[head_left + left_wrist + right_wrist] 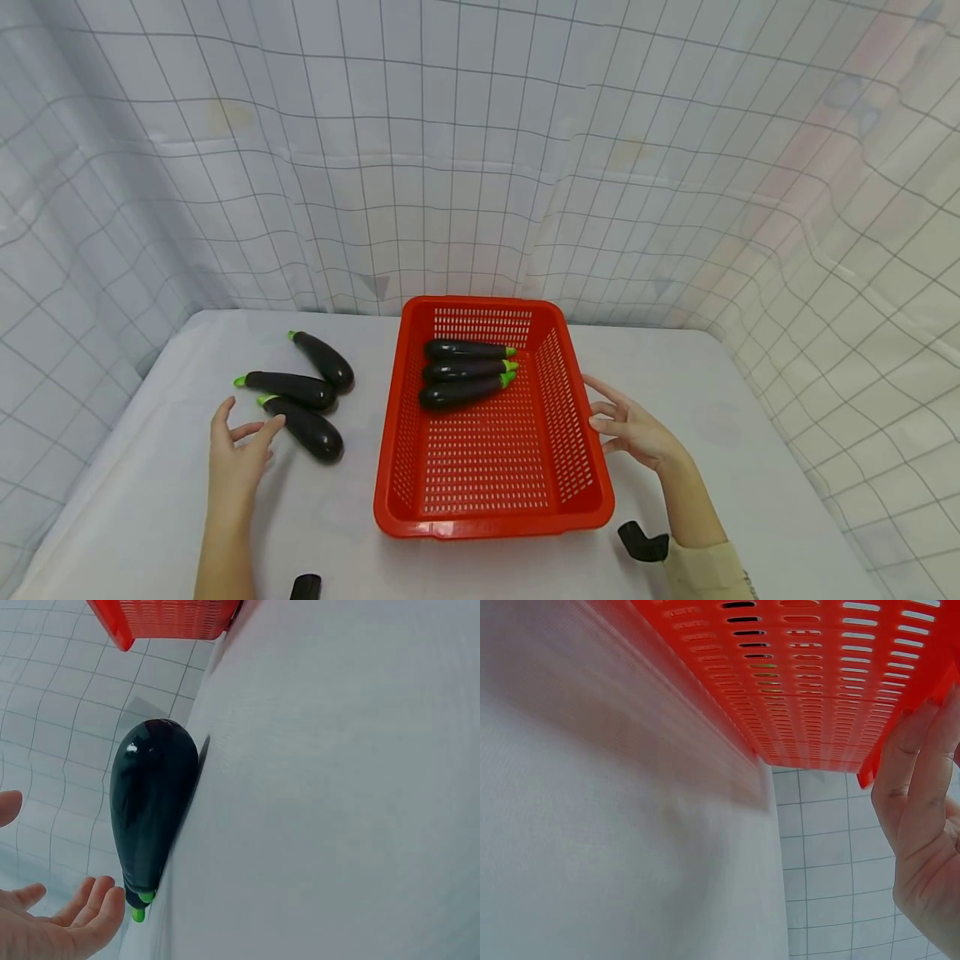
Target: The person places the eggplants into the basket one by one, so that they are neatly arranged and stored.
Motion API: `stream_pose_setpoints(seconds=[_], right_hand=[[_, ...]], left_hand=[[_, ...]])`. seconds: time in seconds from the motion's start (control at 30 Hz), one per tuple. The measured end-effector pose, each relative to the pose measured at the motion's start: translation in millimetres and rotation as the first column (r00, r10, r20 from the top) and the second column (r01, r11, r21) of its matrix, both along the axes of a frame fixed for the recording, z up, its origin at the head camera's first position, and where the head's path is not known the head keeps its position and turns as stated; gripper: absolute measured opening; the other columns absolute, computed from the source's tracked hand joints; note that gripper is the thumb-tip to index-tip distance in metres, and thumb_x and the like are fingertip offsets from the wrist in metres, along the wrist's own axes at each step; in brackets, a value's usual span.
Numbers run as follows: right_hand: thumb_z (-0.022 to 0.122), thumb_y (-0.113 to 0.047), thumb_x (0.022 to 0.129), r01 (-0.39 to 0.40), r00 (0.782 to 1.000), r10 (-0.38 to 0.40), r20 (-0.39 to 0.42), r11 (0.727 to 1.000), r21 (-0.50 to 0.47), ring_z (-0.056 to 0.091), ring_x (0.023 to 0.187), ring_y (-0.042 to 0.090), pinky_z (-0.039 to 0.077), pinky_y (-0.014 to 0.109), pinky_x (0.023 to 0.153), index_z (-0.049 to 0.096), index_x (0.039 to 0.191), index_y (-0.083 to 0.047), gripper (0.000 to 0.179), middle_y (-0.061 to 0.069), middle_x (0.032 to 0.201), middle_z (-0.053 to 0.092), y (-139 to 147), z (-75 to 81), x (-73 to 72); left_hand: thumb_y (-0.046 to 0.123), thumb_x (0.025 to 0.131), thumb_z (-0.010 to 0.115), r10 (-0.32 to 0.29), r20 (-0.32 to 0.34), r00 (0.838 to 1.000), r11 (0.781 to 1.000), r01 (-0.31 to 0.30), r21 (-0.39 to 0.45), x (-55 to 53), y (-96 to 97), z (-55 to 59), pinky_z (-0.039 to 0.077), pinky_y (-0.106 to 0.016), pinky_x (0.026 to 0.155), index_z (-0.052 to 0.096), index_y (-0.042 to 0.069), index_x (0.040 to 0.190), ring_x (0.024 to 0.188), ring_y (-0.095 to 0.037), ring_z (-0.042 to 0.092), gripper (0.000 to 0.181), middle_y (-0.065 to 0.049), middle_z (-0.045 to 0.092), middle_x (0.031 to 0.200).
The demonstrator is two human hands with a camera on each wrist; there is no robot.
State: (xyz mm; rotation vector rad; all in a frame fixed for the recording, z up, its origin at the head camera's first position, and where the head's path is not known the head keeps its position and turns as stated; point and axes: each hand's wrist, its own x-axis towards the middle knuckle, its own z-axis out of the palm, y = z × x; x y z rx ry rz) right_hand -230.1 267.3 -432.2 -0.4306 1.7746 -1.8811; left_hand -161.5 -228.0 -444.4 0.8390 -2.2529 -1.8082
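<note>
A red plastic basket (495,527) with slotted walls holds several dark eggplants; the nearest eggplant (461,392) lies below two more, green stems pointing right. My right hand (633,429) is at the basket's right side, its loosely bent fingertips (922,724) touching the rim from outside. On the left, three eggplants lie loose on the white table: a lower eggplant (309,431), a middle eggplant (296,387) and an upper eggplant (324,360). Close to the lower one's stem end hovers my left hand (238,458), thumb and fingers apart with nothing between them.
The white-covered table (345,517) carries everything. Behind it and at both sides hang white curtains (480,167) with a grid pattern. A black curved object (643,543) shows beside the right forearm, and another black piece (306,587) at the bottom edge near the left forearm.
</note>
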Motion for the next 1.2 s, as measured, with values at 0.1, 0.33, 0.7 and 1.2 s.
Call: stream_pose_setpoints(seconds=[0.1,0.33,0.7,1.2], right_hand=[[0.048,0.003,0.091,0.004,1.0,-0.004,0.002,1.0,0.002,0.062,0.084,0.017,0.054,0.035,0.063,0.011,0.147,-0.011,0.069,0.008,0.102,0.058,0,0.1,0.1],[0.049,0.002,0.091,0.008,1.0,-0.008,0.001,1.0,0.006,0.062,0.083,0.017,0.054,0.034,0.062,0.011,0.147,-0.01,0.069,0.007,0.101,0.058,-1,0.8,0.6],[0.05,0.001,0.091,0.005,1.0,-0.005,-0.004,1.0,-0.001,0.062,0.084,0.017,0.054,0.033,0.062,0.011,0.147,-0.01,0.07,0.008,0.103,0.058,-1,1.6,1.1],[0.05,0.002,0.091,-0.002,1.0,0.002,-0.016,1.0,0.0,0.062,0.086,0.018,0.054,0.034,0.062,0.011,0.147,-0.009,0.069,0.008,0.104,0.058,-1,1.7,1.2]], left_hand=[[0.034,0.086,0.063,-0.02,0.008,1.0,0.995,0.019,0.098,0.1,-4.0,-5.9,0.047,-0.014,0.06,-0.001,0.026,0.148,0.063,-0.004,0.056,0.089,-0.008,0.041,0.11],[0.025,0.087,0.063,-0.101,0.04,0.994,0.961,0.087,0.263,-0.9,-7.8,-16.6,0.053,-0.023,0.065,-0.018,0.021,0.144,0.065,-0.005,0.06,0.1,-0.02,0.037,0.117],[0.024,0.086,0.063,-0.218,0.028,0.976,0.898,0.19,0.396,-2.8,-7.0,-15.8,0.054,-0.035,0.071,-0.025,0.019,0.141,0.073,-0.011,0.064,0.104,-0.013,0.048,0.106],[0.033,0.083,0.067,-0.247,0.077,0.966,0.943,0.221,0.251,-14.5,3.6,-18.7,0.054,-0.032,0.065,-0.022,0.016,0.143,0.067,-0.012,0.062,0.108,-0.034,0.03,0.129]])
